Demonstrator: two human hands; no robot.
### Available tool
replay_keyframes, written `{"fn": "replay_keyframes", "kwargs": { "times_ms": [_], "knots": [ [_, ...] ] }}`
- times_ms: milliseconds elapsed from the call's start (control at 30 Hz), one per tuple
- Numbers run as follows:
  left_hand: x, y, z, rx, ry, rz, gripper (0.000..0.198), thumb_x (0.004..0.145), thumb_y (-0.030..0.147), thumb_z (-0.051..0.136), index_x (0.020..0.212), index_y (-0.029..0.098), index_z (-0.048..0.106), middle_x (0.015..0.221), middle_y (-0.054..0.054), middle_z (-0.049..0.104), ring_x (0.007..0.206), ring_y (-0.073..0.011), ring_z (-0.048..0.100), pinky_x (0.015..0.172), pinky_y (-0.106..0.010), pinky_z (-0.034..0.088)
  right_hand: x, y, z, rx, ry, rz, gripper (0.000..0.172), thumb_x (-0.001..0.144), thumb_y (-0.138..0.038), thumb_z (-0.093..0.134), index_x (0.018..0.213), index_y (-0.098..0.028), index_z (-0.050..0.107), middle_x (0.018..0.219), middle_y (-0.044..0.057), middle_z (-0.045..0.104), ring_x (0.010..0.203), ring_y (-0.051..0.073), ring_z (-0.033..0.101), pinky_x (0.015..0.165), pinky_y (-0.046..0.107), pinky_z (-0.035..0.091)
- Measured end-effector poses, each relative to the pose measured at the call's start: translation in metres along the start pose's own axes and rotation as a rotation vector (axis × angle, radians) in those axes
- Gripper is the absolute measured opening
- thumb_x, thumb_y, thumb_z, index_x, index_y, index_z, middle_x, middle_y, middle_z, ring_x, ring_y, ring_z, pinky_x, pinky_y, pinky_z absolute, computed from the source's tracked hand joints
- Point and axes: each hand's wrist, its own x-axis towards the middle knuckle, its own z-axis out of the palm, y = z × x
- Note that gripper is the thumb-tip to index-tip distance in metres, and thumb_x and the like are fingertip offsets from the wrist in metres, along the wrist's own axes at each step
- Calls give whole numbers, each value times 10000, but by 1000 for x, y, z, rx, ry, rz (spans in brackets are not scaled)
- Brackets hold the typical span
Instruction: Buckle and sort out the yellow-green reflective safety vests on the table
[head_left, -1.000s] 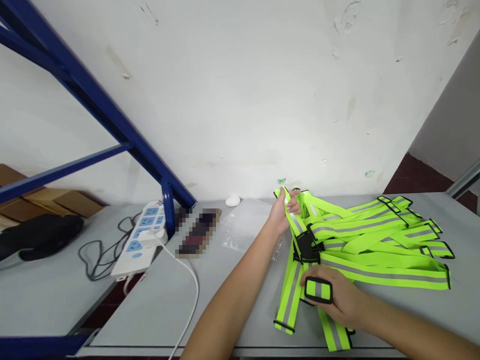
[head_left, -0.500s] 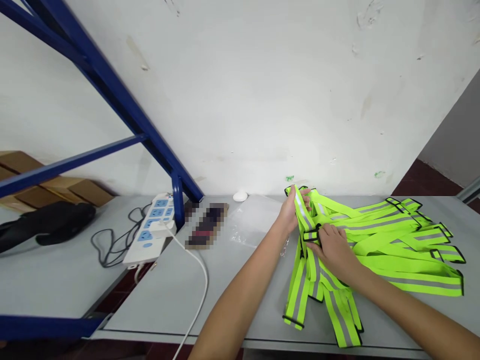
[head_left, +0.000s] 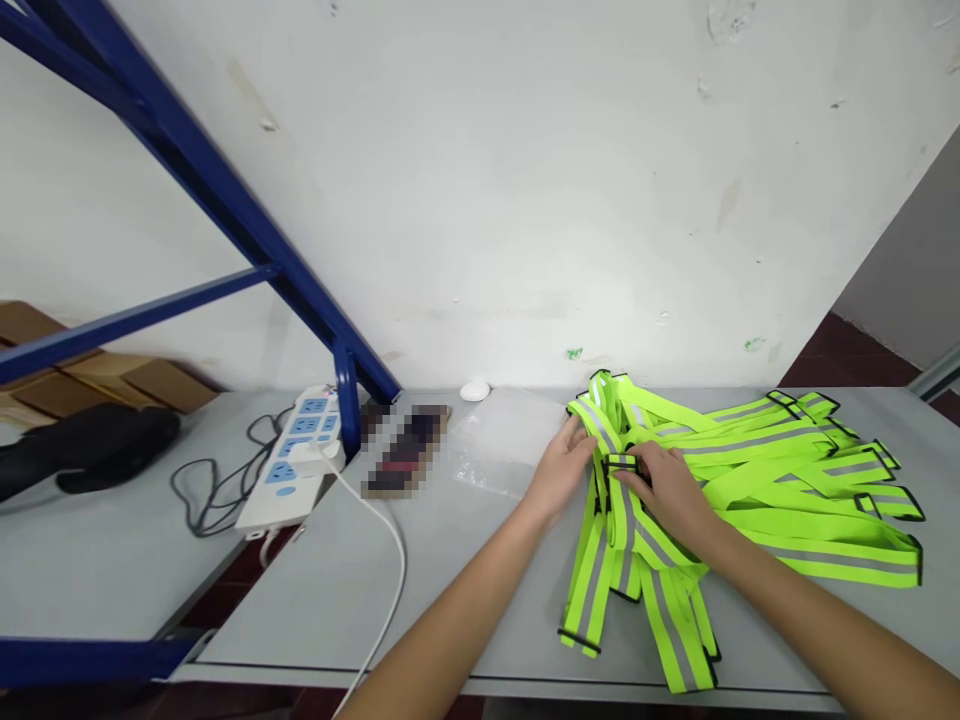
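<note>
A bundle of neon-yellow reflective straps with grey stripes and black buckles lies on the grey tabletop. My left hand is at the bundle's left side, its thumb and fingers closed on the edge of a folded strap. My right hand rests over the middle of the bundle. Its thumb and fingers pinch a strap beside a black buckle; some of its fingertips are hidden in the folds. Several strap ends hang toward the table's front edge, and others fan out to the right.
Left of the straps lie a clear plastic bag, a white rounded object and a blurred-out flat item. A power strip with cables stands by a blue metal frame. Behind is a white wall.
My left hand has slid down and left from the top of the folded strap, which now droops lower. My right hand stays by the buckle. The view has shifted slightly.
</note>
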Motion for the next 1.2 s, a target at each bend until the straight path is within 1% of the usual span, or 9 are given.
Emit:
{"fn": "replay_keyframes", "kwargs": {
  "times_ms": [167, 267, 400, 567, 667, 767, 900, 1067, 1200],
  "knots": [
    [-16, -10, 9, -16, 58, 18, 640, 810, 255, 646, 1399, 264, 396, 1322, -83, 589, 1213, -254, 554, 1037, -395, 398, -4, 6, 3, -46, 74, -119, 330, 1009, -323, 327, 1076, -176, 615, 942, 91, 687, 799, 225, 605, 754, 372, 432],
    [-19, -16, 10, -7, 144, -1, 645, 808, 238, 653, 1392, 261, 378, 1344, -98, 558, 1243, -249, 526, 1040, -385, 395, -9, 8, 0, -53, 126, -120, 320, 1007, -296, 333, 1128, -168, 601, 914, 88, 706, 789, 225, 613, 714, 354, 438],
    [-22, -22, 7, 87, 286, -10, 708, 773, 209, 703, 1386, 271, 354, 1390, -111, 483, 1280, -253, 472, 1020, -377, 406, -14, 8, -9, -72, 157, -221, 270, 997, -260, 392, 956, -171, 644, 847, 63, 718, 698, 179, 611, 697, 323, 415],
    [-27, -28, 8, 213, 214, 60, 725, 768, 238, 719, 1391, 310, 356, 1456, -99, 364, 1323, -279, 402, 934, -350, 472, -17, 10, -11, -145, 201, -392, 291, 984, -158, 398, 937, -168, 685, 842, 63, 724, 741, 172, 643, 712, 320, 385],
    [-30, -30, 11, 306, 176, 103, 740, 790, 238, 693, 1419, 349, 320, 1476, -81, 319, 1336, -284, 384, 934, -361, 480, -18, 7, -11, -119, 156, -371, 278, 977, -161, 411, 957, -163, 688, 845, 63, 723, 750, 181, 645, 725, 323, 405],
    [-31, -30, 11, 342, 175, 124, 750, 801, 224, 675, 1436, 364, 301, 1486, -81, 291, 1341, -292, 379, 946, -379, 482, -20, 2, -16, -76, 67, -270, 235, 966, -185, 441, 979, -169, 676, 863, 60, 719, 754, 187, 644, 720, 320, 422],
    [-31, -30, 10, 287, 186, 107, 764, 785, 218, 694, 1431, 363, 313, 1501, -82, 266, 1337, -294, 391, 929, -365, 503, -23, 1, -24, -187, -11, -154, 263, 954, -210, 457, 790, -168, 659, 746, 55, 672, 691, 202, 607, 679, 334, 395],
    [-32, -29, 14, 189, 202, 89, 759, 784, 217, 704, 1421, 372, 324, 1530, -55, 248, 1350, -277, 390, 942, -332, 502, -26, -1, -20, -277, -9, -162, 274, 947, -160, 440, 779, -167, 656, 761, 58, 610, 708, 200, 555, 664, 329, 337],
    [-33, -26, 19, 64, 229, 61, 844, 767, 216, 736, 1431, 425, 258, 1554, -29, 245, 1275, -239, 493, 954, -311, 494, -26, -6, -14, -255, -6, -246, 275, 944, -110, 399, 812, -161, 635, 769, 51, 584, 681, 179, 509, 668, 316, 318]
  ]
}}
